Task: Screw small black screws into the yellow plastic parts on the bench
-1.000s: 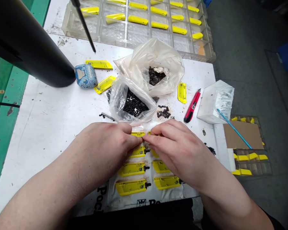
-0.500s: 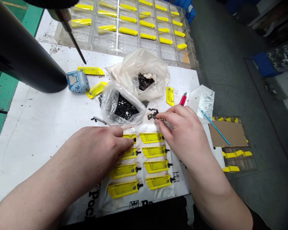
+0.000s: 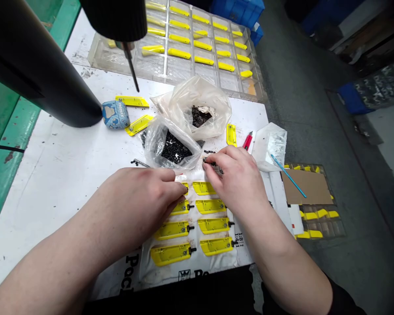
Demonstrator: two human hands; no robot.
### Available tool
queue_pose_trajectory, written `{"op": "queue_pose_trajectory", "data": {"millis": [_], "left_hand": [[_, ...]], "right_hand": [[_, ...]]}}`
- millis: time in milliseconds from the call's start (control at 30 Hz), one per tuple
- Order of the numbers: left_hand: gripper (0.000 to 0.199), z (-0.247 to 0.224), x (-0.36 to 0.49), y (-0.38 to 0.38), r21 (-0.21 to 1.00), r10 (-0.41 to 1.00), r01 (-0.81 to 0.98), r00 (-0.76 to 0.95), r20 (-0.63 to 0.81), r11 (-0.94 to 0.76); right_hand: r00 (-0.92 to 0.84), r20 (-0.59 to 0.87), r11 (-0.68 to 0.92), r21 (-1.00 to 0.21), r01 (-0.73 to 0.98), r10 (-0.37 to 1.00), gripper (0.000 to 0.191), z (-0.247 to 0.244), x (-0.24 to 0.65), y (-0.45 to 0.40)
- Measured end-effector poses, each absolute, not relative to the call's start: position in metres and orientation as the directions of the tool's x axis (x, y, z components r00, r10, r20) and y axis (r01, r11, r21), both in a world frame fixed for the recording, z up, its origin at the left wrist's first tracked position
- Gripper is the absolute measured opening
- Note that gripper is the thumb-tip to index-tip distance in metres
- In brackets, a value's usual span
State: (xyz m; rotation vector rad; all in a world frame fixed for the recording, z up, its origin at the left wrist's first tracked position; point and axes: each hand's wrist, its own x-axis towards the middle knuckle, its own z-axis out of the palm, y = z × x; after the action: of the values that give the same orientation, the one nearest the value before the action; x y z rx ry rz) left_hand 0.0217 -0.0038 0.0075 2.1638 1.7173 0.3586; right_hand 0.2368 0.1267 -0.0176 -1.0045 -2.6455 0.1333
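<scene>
Left hand [image 3: 151, 192] at yellow casing [image 3: 185, 188], counter's near edge [image 3: 246, 259]; right hand [image 3: 240, 180] at black pieces [image 3: 209, 152]. Both narrow, contents unclear. Apparent picking; needs precision.

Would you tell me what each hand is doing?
Left hand: fingers together, touching a yellow piece.
Right hand: fingers at small black parts; hold unclear.

Open passage over the white tabletop [image 3: 59, 168] at left, two upright plastic bags [image 3: 153, 146] blocking the middle, black column [image 3: 49, 70] and overhead screwdriver [image 3: 118, 19] obstructing upper left, white block [image 3: 265, 151] at right
</scene>
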Motion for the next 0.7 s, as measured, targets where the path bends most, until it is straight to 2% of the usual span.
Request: {"op": "queue_pose_trajectory", "data": {"millis": [167,500,700], "left_hand": [[0.013,0.0127,0.0239,0.0012,0.363,0.97,0.907,0.241,-0.025,-0.216],[0.015,0.0084,0.024,-0.0023,0.368,0.974,0.902,0.224,0.043,-0.224],[0.013,0.0117,0.0253,-0.0009,0.372,0.98,0.909,0.2,0.007,-0.189]], "right_hand": [[-0.703,0.249,0.746,-0.201,0.635,0.666,0.003,-0.0188,0.2361,0.1271],[-0.697,0.243,0.738,-0.216,0.639,0.674,0.007,-0.0168,0.2401,0.1287],[-0.694,0.22,0.728,-0.228,0.647,0.686,0.01,-0.0139,0.244,0.1314]]}}
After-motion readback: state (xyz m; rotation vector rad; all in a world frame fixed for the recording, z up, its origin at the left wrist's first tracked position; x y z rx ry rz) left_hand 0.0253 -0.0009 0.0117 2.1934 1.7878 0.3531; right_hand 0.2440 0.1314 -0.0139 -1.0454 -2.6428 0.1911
